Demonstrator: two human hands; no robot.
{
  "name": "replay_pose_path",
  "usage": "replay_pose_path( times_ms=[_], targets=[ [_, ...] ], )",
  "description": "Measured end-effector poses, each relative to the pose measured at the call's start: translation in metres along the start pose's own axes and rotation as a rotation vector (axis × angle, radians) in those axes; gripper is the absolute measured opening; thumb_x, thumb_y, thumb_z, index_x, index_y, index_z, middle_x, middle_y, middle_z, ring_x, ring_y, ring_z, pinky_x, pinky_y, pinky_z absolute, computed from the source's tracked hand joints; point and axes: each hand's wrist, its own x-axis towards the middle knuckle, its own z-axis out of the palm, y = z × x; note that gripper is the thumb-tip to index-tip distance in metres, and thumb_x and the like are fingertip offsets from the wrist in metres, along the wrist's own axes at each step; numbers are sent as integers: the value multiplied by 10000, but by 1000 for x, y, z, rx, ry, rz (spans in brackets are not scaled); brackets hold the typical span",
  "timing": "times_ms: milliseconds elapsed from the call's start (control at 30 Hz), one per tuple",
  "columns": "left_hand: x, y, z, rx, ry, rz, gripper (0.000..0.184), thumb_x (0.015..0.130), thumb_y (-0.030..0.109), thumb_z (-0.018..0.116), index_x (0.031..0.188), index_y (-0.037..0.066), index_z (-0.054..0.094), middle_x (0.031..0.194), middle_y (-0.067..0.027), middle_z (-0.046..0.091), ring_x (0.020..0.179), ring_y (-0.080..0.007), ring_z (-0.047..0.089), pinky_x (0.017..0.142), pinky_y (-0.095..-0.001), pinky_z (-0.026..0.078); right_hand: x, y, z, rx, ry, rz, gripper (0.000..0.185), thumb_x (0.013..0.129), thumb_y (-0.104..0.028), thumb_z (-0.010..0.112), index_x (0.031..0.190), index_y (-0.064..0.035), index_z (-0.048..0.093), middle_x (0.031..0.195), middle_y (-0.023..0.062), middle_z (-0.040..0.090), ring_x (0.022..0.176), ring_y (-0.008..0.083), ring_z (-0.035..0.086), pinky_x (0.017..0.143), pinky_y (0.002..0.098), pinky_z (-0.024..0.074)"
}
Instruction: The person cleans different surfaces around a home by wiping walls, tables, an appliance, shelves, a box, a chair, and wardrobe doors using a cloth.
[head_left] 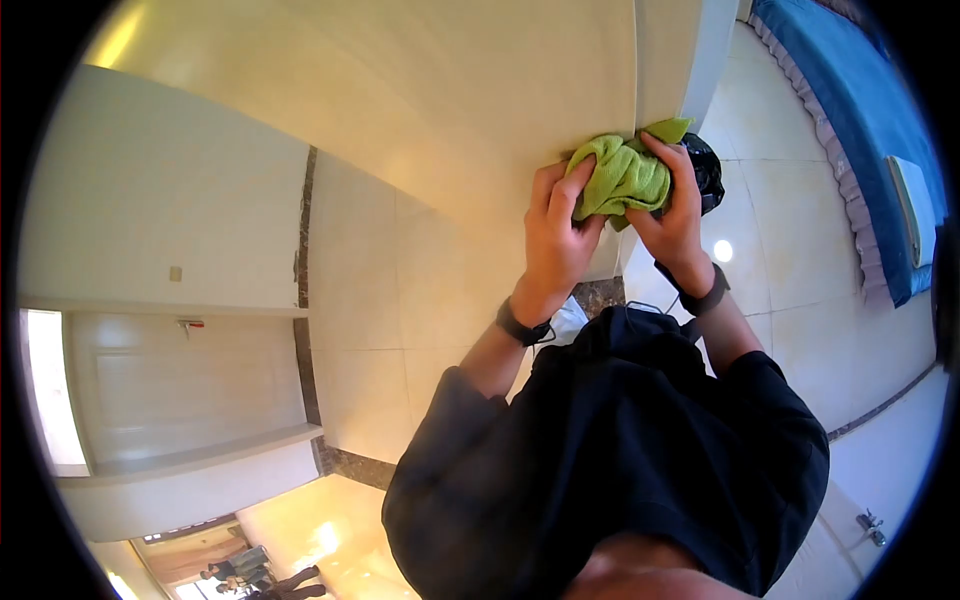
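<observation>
A green cloth [622,185], bunched into folds, is held between the two hands, out in front of the person's body, beside the end of a cream panel [470,90]; whether it touches the panel cannot be told. The left hand [562,220] has its fingers bent and clamped on the cloth's left side. The right hand [676,228] grips the right side, fingers over the far part and thumb at the near edge; a cloth corner sticks out beyond them. Just right of that hand is a glossy black bag [708,172]. Dark bands [524,322] circle both wrists. Pale floor tiles [790,235] spread around. Far right stands a blue-covered bed [825,60]; far left, a white door [190,390].
</observation>
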Motion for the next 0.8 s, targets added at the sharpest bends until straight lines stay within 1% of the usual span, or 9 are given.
replay_pose_path(
  times_ms=[33, 133, 233, 367, 500, 567, 667, 767, 800],
  targets=[
    [1, 2, -1, -20, 6, -24, 576, 646, -66, 738, 1186, 56, 579, 1067, -158, 579, 973, -340, 591, 825, -377, 495, -3, 0, 1, 17, -4, 27, 660, 616, 22, 703, 1250, -23, 524, 1098, 168, 547, 1003, 318, 569, 898, 344, 449],
    [-8, -12, 2, 49, -3, 36, 601, 650, -76, 731, 1204, 74, 554, 1063, -160, 561, 906, -368, 604, 705, -392, 524, -10, 7, 4, 74, -5, 88, 585, 623, 21, 718, 1185, -6, 556, 1055, 158, 564, 970, 300, 589, 866, 330, 463],
    [-36, -38, 14, 42, -60, -66, 597, 643, -56, 744, 1193, 78, 552, 1055, -154, 564, 900, -369, 607, 702, -399, 526, -29, 24, 6, 80, -49, 171, 549, 637, 12, 729, 1158, -10, 557, 1040, 156, 576, 968, 301, 595, 857, 331, 469],
    [-57, -51, 25, 83, -149, -93, 600, 632, -36, 759, 1183, 80, 551, 1054, -145, 567, 897, -369, 611, 702, -410, 527, -57, 47, 8, 94, -108, 303, 536, 640, 2, 741, 1141, -24, 553, 1064, 166, 588, 988, 308, 605, 861, 335, 476],
    [-37, -39, 16, 100, -110, -1, 602, 625, -33, 771, 1178, 77, 559, 1045, -146, 574, 891, -367, 614, 703, -406, 526, -45, 40, 6, 73, -99, 287, 522, 633, 1, 736, 1126, -27, 566, 1042, 160, 613, 962, 320, 620, 850, 337, 486],
    [-17, -24, 8, 91, -42, 56, 603, 626, -33, 778, 1179, 73, 562, 1040, -151, 578, 881, -364, 616, 701, -400, 525, -23, 23, 4, 49, -30, 111, 528, 631, -9, 732, 1134, -25, 572, 1043, 156, 624, 962, 302, 631, 842, 334, 490],
    [9, -6, 4, 57, 90, 141, 618, 631, -32, 790, 1198, 59, 560, 1020, -161, 585, 852, -347, 619, 687, -385, 519, 13, -2, -1, 66, 28, 43, 556, 621, -27, 739, 1153, -25, 576, 1054, 155, 622, 963, 297, 631, 849, 328, 487],
    [13, -8, 8, 37, 166, 167, 621, 618, -25, 795, 1190, 75, 574, 996, -152, 587, 833, -342, 619, 664, -377, 519, 10, 2, 5, 51, 96, 18, 555, 614, -29, 750, 1142, -20, 579, 1062, 161, 621, 961, 295, 632, 848, 327, 486],
    [11, -12, 8, 43, 141, 159, 617, 611, -21, 796, 1181, 83, 583, 985, -143, 588, 821, -336, 621, 653, -373, 519, 6, 7, 8, 52, 111, 9, 527, 601, -46, 787, 1086, -17, 585, 1043, 161, 627, 934, 295, 639, 826, 327, 494]
  ],
)
